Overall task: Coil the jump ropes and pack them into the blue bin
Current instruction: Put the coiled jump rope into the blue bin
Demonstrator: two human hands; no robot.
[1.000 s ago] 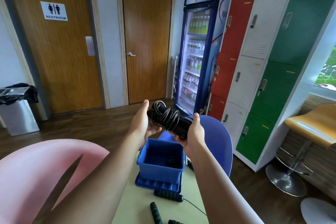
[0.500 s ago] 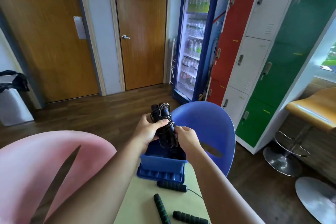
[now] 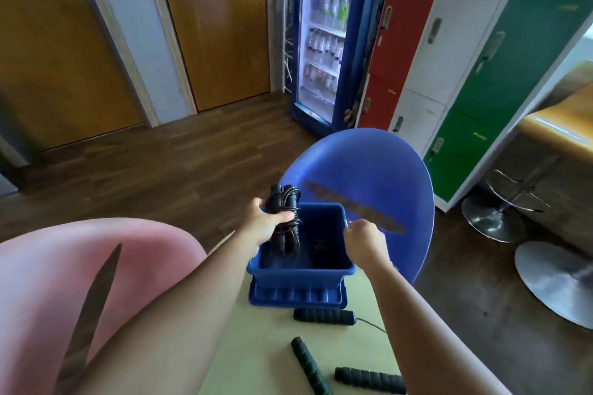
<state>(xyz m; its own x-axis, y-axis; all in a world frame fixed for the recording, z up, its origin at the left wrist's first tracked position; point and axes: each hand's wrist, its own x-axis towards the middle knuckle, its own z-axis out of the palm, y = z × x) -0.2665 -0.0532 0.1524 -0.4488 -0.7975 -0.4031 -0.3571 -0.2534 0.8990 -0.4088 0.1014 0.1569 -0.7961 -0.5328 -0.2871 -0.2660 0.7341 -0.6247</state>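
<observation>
The blue bin [image 3: 298, 276] stands on its blue lid [image 3: 298, 297] at the far end of the pale green table [image 3: 266, 349]. My left hand [image 3: 264, 223] grips a coiled black jump rope [image 3: 285, 221] upright, its lower end inside the bin at the left side. My right hand [image 3: 364, 239] pinches the bin's right rim. Another dark rope [image 3: 322, 255] lies on the bin floor. Three loose foam handles rest on the table: one [image 3: 322, 316] just before the lid, a green-striped one [image 3: 309, 364], and one [image 3: 369, 379] near the front edge.
A pink chair [image 3: 64, 282] sits left of the table and a blue chair [image 3: 362, 170] behind the bin. Beyond are wooden doors, a drinks fridge [image 3: 324, 35], coloured lockers [image 3: 481, 42], and stool bases [image 3: 494, 218] on the right.
My left hand has lowered the coiled rope from chest height into the bin. My right hand let go of the rope and took the bin's right rim. My view tilted down.
</observation>
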